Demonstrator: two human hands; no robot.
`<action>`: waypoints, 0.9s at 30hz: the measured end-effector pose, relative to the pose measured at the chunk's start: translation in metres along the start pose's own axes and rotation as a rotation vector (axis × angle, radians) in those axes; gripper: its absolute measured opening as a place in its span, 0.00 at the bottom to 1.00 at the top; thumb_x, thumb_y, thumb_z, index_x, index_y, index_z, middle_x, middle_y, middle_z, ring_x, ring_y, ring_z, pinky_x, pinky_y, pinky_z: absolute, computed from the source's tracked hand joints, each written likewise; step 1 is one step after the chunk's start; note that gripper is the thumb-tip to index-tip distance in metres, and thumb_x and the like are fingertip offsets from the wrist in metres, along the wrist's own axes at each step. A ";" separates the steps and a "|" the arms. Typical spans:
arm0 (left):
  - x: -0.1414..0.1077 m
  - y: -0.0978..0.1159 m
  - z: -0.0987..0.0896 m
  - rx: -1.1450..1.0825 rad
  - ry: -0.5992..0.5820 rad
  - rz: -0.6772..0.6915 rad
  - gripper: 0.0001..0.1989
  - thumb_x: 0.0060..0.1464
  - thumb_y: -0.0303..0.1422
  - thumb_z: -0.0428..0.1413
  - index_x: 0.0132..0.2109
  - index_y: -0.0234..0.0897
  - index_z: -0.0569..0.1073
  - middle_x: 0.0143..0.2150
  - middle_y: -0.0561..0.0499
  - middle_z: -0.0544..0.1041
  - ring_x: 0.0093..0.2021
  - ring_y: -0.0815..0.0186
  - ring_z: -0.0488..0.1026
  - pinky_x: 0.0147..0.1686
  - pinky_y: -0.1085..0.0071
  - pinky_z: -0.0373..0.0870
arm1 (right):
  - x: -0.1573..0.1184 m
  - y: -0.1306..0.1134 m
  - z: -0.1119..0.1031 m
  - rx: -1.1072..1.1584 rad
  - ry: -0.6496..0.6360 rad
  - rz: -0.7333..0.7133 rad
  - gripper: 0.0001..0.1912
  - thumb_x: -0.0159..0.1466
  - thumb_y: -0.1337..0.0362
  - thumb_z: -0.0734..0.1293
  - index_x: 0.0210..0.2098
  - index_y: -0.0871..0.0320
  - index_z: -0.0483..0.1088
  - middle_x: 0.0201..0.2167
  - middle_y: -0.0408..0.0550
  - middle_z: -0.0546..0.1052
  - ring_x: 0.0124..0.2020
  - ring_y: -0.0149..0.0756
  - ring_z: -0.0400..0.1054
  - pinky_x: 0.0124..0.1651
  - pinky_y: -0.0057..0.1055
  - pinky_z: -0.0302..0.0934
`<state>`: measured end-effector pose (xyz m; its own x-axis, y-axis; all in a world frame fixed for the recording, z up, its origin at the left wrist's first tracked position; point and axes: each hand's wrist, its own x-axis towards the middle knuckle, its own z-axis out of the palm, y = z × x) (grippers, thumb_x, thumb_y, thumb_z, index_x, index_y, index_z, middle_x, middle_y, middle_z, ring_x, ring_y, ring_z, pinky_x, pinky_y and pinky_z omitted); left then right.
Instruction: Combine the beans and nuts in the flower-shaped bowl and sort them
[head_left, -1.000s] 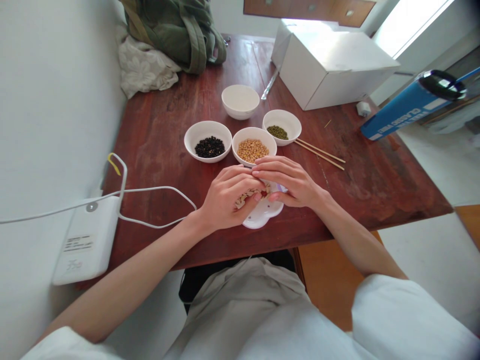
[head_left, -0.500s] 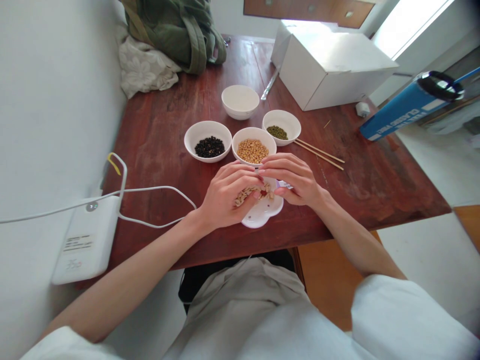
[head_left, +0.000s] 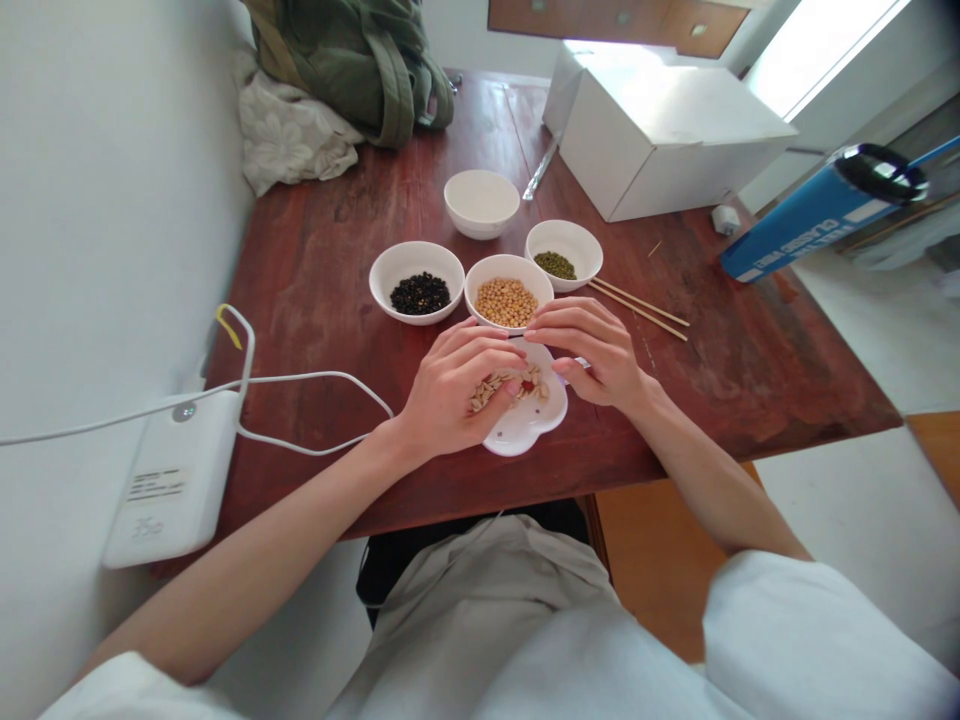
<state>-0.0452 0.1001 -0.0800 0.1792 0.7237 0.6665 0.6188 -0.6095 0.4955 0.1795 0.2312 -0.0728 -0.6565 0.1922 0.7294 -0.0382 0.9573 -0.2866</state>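
A white lobed dish [head_left: 514, 436] with pale seeds [head_left: 534, 382] lies near the table's front edge. My left hand [head_left: 463, 385] curves over its left side, thumb apart from the fingers, with seeds showing between them. Over the dish's right rim, my right hand [head_left: 592, 350] has its thumb apart from its fingers and nothing visible between them. The fingertips of both hands come close at the front of a bowl of yellow beans [head_left: 507, 300]. A bowl of black beans [head_left: 418, 292] is at its left, a bowl of green beans [head_left: 556, 264] at its right.
Behind the bean bowls is an empty white bowl [head_left: 481, 204]. Chopsticks [head_left: 641, 308] lie to the right. Farther off are a white box [head_left: 652, 130], a blue bottle [head_left: 817, 215] and a green bag [head_left: 337, 60]. A power bank [head_left: 172, 480] with a white cable is at the left.
My right hand has shifted slightly up and right, uncovering more of the dish's right side. My left hand has barely moved.
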 end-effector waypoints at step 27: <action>0.001 0.002 -0.004 -0.046 0.066 -0.026 0.12 0.74 0.30 0.53 0.49 0.45 0.82 0.48 0.51 0.90 0.56 0.58 0.85 0.71 0.49 0.72 | 0.001 0.005 -0.001 -0.084 0.013 0.119 0.09 0.76 0.57 0.69 0.47 0.45 0.84 0.45 0.46 0.88 0.52 0.47 0.82 0.57 0.52 0.74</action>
<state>-0.0470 0.0979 -0.0762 0.1116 0.7172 0.6878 0.5867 -0.6062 0.5369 0.1790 0.2365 -0.0729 -0.6432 0.3079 0.7011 0.1031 0.9421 -0.3192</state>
